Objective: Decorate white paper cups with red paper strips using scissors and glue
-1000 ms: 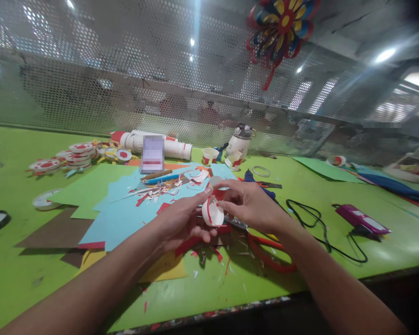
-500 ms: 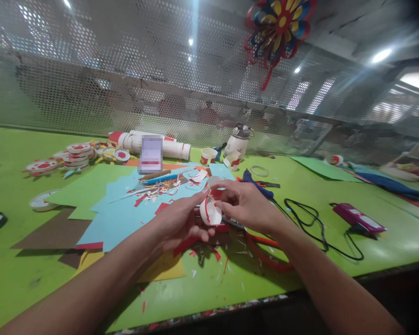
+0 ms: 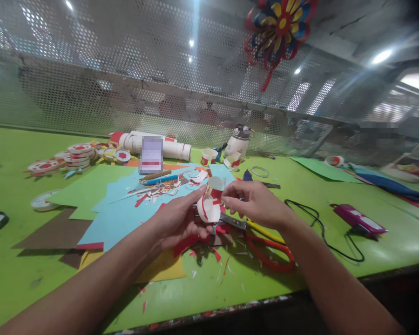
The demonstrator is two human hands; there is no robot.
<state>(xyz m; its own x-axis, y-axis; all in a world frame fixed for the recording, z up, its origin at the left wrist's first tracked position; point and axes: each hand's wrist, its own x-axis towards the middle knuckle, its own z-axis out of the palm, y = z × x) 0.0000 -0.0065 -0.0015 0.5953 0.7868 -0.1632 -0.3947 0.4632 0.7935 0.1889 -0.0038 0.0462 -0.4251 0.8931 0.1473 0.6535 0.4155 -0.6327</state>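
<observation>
A small white paper cup [image 3: 209,211], tilted with its mouth toward me and marked with red strips, is in my left hand [image 3: 181,221]. The thumb lies along its upper edge and the fingers curl beneath. My right hand [image 3: 253,202] is just to the right, thumb and forefinger pinched at the end of a short red paper strip [image 3: 217,202] that crosses the cup's rim. Its other fingers are curled. Behind the cup stands another red-and-white paper cup [image 3: 215,184]. Scissors with orange and yellow handles [image 3: 270,258] lie below my right hand, blades partly hidden.
Coloured paper sheets [image 3: 115,228] and paper scraps cover the left and middle of the green table. Pens [image 3: 162,178], red-and-white discs [image 3: 78,158] and a white roll [image 3: 174,151] lie farther back. A bottle [image 3: 236,142] stands behind; a purple device [image 3: 359,218] with a black cable lies right.
My right hand has drawn back slightly to the right from the cup's mouth, exposing the red strip and more of the scissors. My left hand has shifted the cup slightly left.
</observation>
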